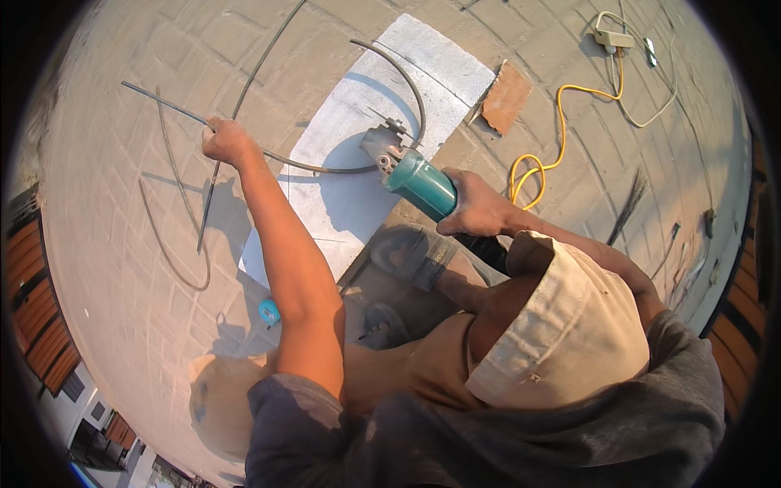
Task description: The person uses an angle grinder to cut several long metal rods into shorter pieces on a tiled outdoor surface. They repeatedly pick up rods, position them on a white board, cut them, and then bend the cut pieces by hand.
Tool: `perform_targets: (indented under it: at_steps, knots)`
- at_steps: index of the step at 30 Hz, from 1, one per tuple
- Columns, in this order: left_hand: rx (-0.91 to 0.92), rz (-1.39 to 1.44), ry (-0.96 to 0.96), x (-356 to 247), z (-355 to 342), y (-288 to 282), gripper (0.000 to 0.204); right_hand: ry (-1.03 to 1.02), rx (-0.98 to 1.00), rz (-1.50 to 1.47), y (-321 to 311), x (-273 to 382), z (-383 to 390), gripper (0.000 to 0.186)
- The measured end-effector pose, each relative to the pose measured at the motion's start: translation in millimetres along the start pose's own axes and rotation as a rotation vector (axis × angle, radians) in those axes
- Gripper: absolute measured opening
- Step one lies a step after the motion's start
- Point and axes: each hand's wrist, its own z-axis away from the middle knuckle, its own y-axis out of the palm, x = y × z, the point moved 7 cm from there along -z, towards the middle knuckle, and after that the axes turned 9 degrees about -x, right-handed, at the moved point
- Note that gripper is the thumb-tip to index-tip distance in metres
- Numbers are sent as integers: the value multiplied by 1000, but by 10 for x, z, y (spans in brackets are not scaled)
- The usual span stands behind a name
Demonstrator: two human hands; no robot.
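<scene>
1 rod (317, 169) gripped in left hand (230, 141), grinder (425, 189) in right hand (476, 203); white sheet (342, 213) beneath, cable (563, 130) nearby.

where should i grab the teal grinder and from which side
Probably best around the thick body of the teal grinder, coming from the right, where the right hand holds it. That body is long and rounded, suiting a wrapped palm, and the metal head points away to the upper left.

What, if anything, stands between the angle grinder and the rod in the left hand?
Nothing visible: the rod runs from the left hand, across the white sheet, to the head of the angle grinder.
</scene>
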Motion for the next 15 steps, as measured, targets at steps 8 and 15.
perform_targets:
  at_steps: [8,15]
  knots:
    - [-9,-80,-27,72,-12,-2,41,-43,6,-3,-7,-204,18,67]
    - [9,-61,1,70,-7,28,41,-28,17,27,-9,-237,5,69]
